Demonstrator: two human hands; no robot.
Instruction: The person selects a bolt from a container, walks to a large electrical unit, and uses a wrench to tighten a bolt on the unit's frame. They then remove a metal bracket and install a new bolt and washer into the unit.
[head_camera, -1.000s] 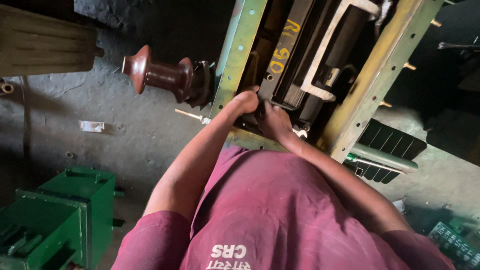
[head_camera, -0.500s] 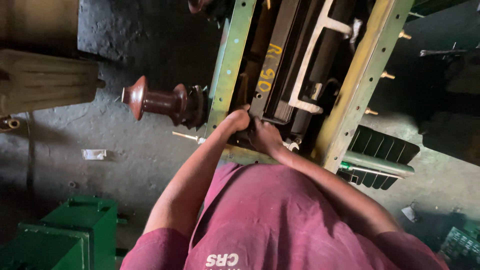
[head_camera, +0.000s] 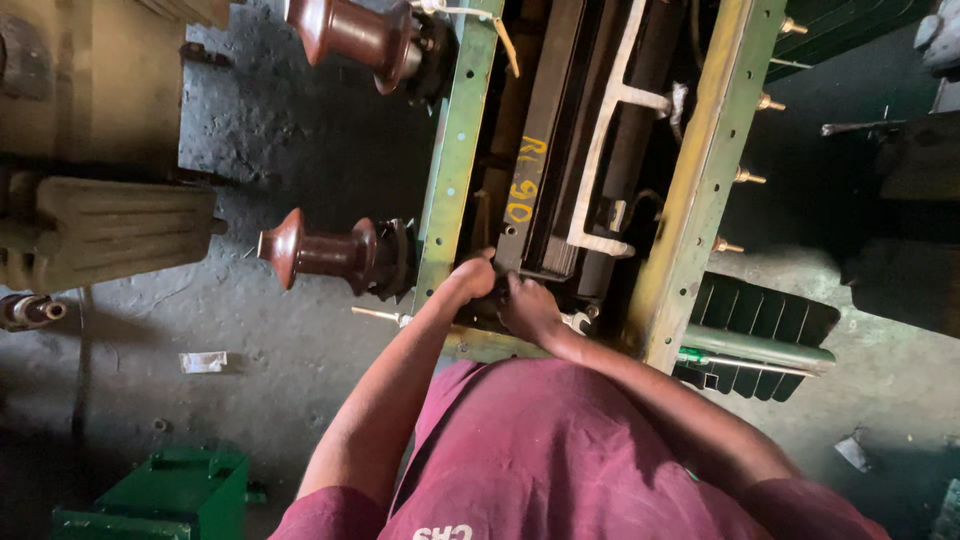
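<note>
Both our hands are down inside the green frame (head_camera: 452, 170): left hand (head_camera: 470, 280) curled into a fist on the dark core block's (head_camera: 545, 190) lower end, right hand (head_camera: 528, 308) fingers bent against it, grip unclear. Brown insulator (head_camera: 320, 252) sits just left.

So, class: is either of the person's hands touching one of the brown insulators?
No: the left hand and right hand both rest inside the green frame, apart from the nearer brown insulator.

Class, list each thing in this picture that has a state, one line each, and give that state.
Left hand: closed, gripping the dark core's near end.
Right hand: pressed on the same end.
Green metal tank frame: open-topped, black core inside.
Brown ribbed ceramic insulator: mounted sideways on frame.
Green metal box: on floor.
</note>
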